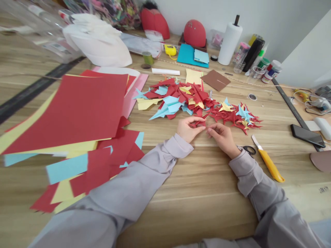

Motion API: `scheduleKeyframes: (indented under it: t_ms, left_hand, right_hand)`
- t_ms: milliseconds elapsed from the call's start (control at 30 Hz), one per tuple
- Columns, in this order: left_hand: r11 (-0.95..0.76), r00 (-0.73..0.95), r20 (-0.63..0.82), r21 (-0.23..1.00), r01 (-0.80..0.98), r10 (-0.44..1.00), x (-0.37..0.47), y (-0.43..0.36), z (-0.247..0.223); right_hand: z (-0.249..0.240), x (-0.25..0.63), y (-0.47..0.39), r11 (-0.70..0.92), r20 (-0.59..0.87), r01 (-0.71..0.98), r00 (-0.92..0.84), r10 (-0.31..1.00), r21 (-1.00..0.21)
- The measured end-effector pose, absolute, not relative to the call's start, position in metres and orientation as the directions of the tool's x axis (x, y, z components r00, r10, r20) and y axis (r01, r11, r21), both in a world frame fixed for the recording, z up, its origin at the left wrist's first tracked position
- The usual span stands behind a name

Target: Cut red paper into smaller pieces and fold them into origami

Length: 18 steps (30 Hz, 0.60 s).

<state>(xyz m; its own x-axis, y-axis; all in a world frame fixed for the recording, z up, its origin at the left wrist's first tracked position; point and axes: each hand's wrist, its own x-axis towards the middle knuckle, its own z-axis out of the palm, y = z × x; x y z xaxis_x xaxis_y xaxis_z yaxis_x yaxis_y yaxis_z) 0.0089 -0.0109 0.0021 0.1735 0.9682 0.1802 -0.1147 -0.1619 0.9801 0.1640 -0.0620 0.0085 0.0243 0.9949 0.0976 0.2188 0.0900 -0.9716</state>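
- Red folded paper (201,123), small and sharply creased, is pinched between thumb and forefinger of the left hand (188,129).
- Thumb and forefinger of the right hand (221,138) nearly meet at its right end; whether they grip it, I cannot tell.
- Its long axis seems slanted, a pointed tip aimed away and rightward; fingers hide the rest.
- Just beyond the fingers: angular paper darts (171,105) and spiky paper stars (243,113).
- Left of them: smooth flat sheets (95,106).
- Right: ridged yellow cutter (270,164).
- Beneath: wood-grained table (191,206); beyond, pale wall (281,17).

Red folded paper (200,123) partly behind left-hand fingers (198,130)
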Motion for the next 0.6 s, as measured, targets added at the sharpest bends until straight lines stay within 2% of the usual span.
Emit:
scheduleKeyframes:
  t_ms: [300, 600]
  left_hand:
    - [-0.126, 0.169, 0.152, 0.980, -0.156, 0.974, 0.0098, -0.0109, 0.0015]
    - [-0.110, 0.159, 0.143, 0.974, -0.196, 0.977, 0.0087, -0.0075, -0.0025]
  right_hand:
    - [0.0064, 0.1629, -0.0617, 0.090, 0.100, 0.272, 0.023, 0.995, -0.958]
    - [0.0092, 0.1637, -0.0619, 0.089, 0.100, 0.254, 0.028, 0.995, -0.963]
